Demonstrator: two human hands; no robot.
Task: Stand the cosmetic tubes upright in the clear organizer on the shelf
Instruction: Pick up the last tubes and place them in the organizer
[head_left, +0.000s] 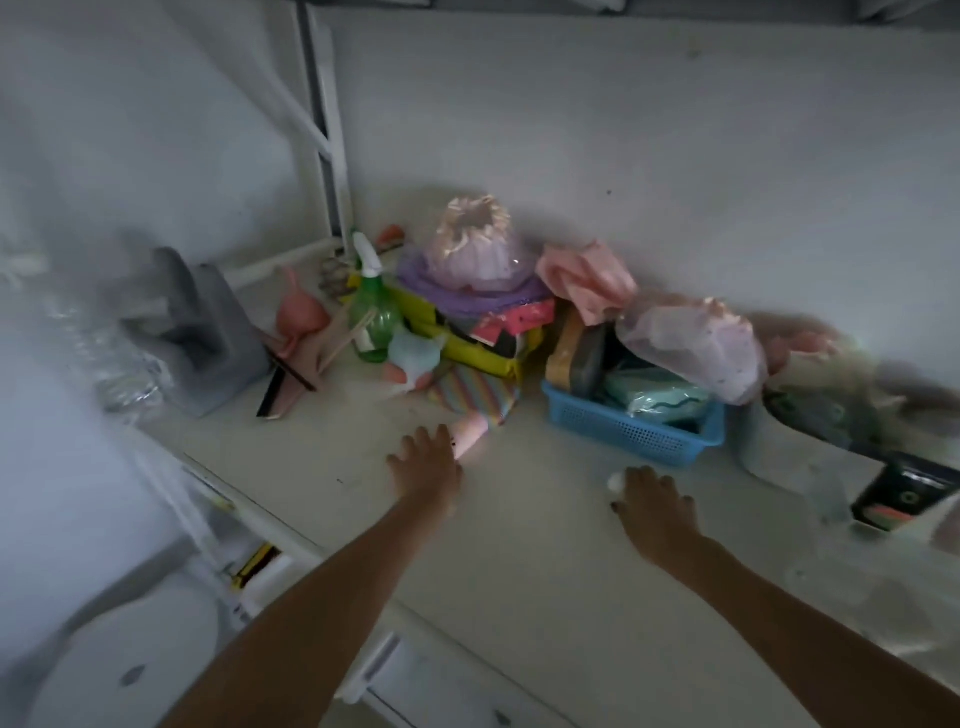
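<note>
My left hand (423, 465) reaches over the white shelf (519, 551), palm down. A pale pink tube (470, 437) lies at its thumb side and the thumb and forefinger close on the tube's lower end. My right hand (657, 506) rests palm down further right, fingers curled. The tip of a small white item (615, 481) shows at its thumb; what it is cannot be told. A blurred clear container (852, 512) with a dark packet (906, 493) in it stands at the right edge. The whole picture is smeared by motion.
Along the back wall stand a green spray bottle (371, 312), a yellow box (467, 353) piled with purple and pink covers, a striped pouch (478, 392) and a blue basket (631, 428) of packets. A grey holder (205, 332) and clear plastic (111, 364) sit at the left.
</note>
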